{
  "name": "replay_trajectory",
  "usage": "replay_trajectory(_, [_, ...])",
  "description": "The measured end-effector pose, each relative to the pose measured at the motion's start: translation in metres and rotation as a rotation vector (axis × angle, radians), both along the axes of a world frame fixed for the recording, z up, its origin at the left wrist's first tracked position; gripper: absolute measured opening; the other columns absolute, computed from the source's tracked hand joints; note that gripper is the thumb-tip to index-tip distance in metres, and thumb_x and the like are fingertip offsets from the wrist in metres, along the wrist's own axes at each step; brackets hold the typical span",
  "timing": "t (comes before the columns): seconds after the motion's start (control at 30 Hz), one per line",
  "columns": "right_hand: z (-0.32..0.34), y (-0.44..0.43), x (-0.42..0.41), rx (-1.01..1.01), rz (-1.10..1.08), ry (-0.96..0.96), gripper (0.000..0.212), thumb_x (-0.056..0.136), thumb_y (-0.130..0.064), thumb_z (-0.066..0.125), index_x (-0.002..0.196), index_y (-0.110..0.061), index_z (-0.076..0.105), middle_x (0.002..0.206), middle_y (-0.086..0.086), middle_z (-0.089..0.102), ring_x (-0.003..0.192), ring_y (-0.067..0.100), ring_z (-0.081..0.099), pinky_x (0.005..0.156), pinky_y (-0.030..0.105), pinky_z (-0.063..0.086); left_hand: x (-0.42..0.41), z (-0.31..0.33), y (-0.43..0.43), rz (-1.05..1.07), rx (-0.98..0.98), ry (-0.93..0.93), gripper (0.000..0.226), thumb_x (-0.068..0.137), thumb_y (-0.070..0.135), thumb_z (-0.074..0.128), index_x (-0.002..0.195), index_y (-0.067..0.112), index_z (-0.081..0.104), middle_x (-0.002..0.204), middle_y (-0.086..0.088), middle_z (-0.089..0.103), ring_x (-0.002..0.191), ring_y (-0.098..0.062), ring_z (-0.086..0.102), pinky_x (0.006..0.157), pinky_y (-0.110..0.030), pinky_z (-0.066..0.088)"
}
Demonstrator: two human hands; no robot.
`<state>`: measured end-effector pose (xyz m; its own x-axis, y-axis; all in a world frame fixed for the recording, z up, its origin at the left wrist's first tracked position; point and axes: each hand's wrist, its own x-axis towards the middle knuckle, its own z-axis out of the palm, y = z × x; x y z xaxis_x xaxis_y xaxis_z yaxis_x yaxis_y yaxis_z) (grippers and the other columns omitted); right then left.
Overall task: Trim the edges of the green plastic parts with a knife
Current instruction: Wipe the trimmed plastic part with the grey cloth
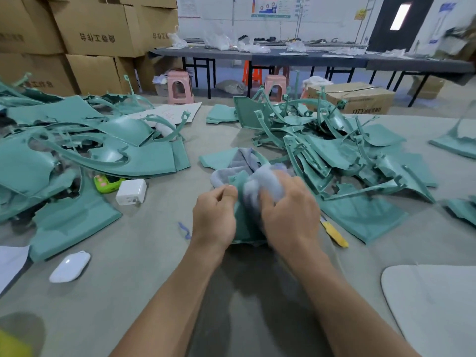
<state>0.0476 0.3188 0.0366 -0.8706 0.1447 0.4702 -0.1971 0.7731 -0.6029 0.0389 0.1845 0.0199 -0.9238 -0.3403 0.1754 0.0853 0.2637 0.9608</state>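
A green plastic part (240,186) stands upright on the grey table between my hands. My left hand (215,215) pinches its left edge with thumb and fingers. My right hand (288,210) is closed on a bunched grey-blue cloth (260,185) pressed against the part; this hand is blurred. A yellow-handled knife (334,234) lies on the table just right of my right wrist, touched by neither hand. Piles of green plastic parts lie at the left (85,155) and right (342,153).
On the table at the left lie a white charger block (131,191), a green toy-like gadget (107,182) and a white oval device (70,266). A pale panel (432,300) sits at the right front. Cardboard boxes (98,29), pink stools (180,86) and a long dark bench (309,59) stand behind.
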Motion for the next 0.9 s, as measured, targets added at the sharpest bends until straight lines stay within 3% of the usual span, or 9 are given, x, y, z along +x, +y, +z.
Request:
replay_trajectory(0.13, [-0.002, -0.005, 0.023, 0.117, 0.281, 0.028, 0.046, 0.080, -0.045, 0.057, 0.125, -0.040, 0.065, 0.112, -0.013, 0.065, 0.101, 0.015, 0.059, 0.082, 0.031, 0.049, 0.000, 0.004, -0.005, -0.028, 0.097, -0.046, 0.034, 0.097, 0.020, 0.058, 0.070, -0.001, 0.060, 0.060, -0.003, 0.055, 0.060, -0.016, 0.045, 0.053, -0.028, 0.037])
replay_trajectory(0.3, [-0.009, 0.043, -0.001, -0.087, -0.152, 0.027, 0.025, 0.094, -0.034, 0.056, 0.118, -0.030, 0.063, 0.094, 0.001, 0.069, 0.086, 0.034, 0.060, 0.070, 0.036, 0.042, 0.018, 0.022, 0.002, 0.000, -0.256, 0.223, 0.046, 0.100, 0.014, 0.052, 0.060, 0.017, 0.028, 0.052, 0.008, 0.033, 0.053, -0.011, 0.027, 0.050, -0.026, 0.023])
replay_trajectory(0.4, [-0.008, 0.067, 0.007, -0.009, -0.186, -0.013, 0.011, 0.093, -0.027, 0.057, 0.103, -0.032, 0.056, 0.074, -0.013, 0.059, 0.076, 0.030, 0.053, 0.063, 0.037, 0.040, 0.022, 0.031, -0.009, 0.207, -0.205, 0.363, 0.035, 0.099, 0.026, 0.042, 0.065, 0.020, 0.043, 0.057, 0.007, 0.046, 0.058, -0.010, 0.041, 0.059, -0.031, 0.034])
replay_trajectory(0.47, [-0.005, 0.077, 0.007, 0.074, -0.213, -0.076, 0.016, 0.092, -0.032, 0.062, 0.107, -0.034, 0.068, 0.108, -0.010, 0.067, 0.107, 0.035, 0.058, 0.087, 0.043, 0.045, 0.025, 0.034, -0.013, 0.398, -0.200, 0.337, 0.035, 0.098, 0.033, 0.039, 0.086, 0.015, 0.067, 0.077, -0.002, 0.068, 0.076, -0.025, 0.058, 0.068, -0.037, 0.041])
replay_trajectory(0.53, [0.007, 0.071, 0.013, 0.050, -0.198, -0.053, 0.045, 0.091, -0.045, 0.065, 0.133, -0.030, 0.064, 0.152, 0.004, 0.047, 0.142, 0.027, 0.039, 0.114, 0.038, 0.031, 0.031, 0.034, -0.009, 0.513, -0.356, 0.373, 0.038, 0.100, 0.034, 0.040, 0.093, 0.011, 0.069, 0.076, -0.011, 0.068, 0.075, -0.037, 0.060, 0.062, -0.035, 0.036])
replay_trajectory(0.63, [0.026, 0.033, 0.036, -0.251, 0.178, 0.017, 0.043, 0.085, -0.055, 0.058, 0.126, -0.044, 0.065, 0.124, -0.021, 0.067, 0.120, 0.000, 0.058, 0.101, 0.019, 0.042, 0.043, 0.024, 0.015, 0.166, -0.511, 0.573, 0.024, 0.100, 0.027, 0.049, 0.101, 0.016, 0.070, 0.081, -0.005, 0.069, 0.078, -0.023, 0.065, 0.070, -0.026, 0.045])
replay_trajectory(0.73, [0.022, 0.003, 0.051, -0.794, 0.305, -0.185, 0.021, 0.080, -0.055, 0.061, 0.093, -0.040, 0.068, 0.083, -0.010, 0.075, 0.083, 0.008, 0.073, 0.073, 0.029, 0.056, 0.048, 0.018, 0.031, -0.476, -0.195, 0.392, 0.030, 0.093, 0.034, 0.055, 0.121, 0.032, 0.063, 0.120, -0.001, 0.071, 0.115, -0.016, 0.066, 0.100, -0.040, 0.052])
replay_trajectory(0.83, [0.009, 0.014, 0.046, -1.213, 0.121, -0.220, 0.014, 0.098, -0.016, 0.060, 0.102, -0.017, 0.073, 0.093, 0.010, 0.077, 0.081, 0.026, 0.073, 0.074, 0.040, 0.058, 0.047, 0.013, 0.027, -0.444, -0.331, 0.418, 0.031, 0.094, 0.032, 0.052, 0.120, 0.029, 0.070, 0.117, 0.023, 0.070, 0.116, 0.004, 0.061, 0.103, -0.030, 0.049])
replay_trajectory(0.9, [0.005, 0.033, 0.041, -1.376, 0.101, -0.282, 0.022, 0.101, -0.004, 0.053, 0.111, -0.011, 0.071, 0.099, 0.012, 0.078, 0.086, 0.029, 0.074, 0.080, 0.043, 0.058, 0.040, 0.012, 0.020, -0.246, -0.360, 0.499, 0.035, 0.093, 0.029, 0.056, 0.124, 0.023, 0.070, 0.129, 0.015, 0.066, 0.128, 0.002, 0.053, 0.111, -0.028, 0.041])
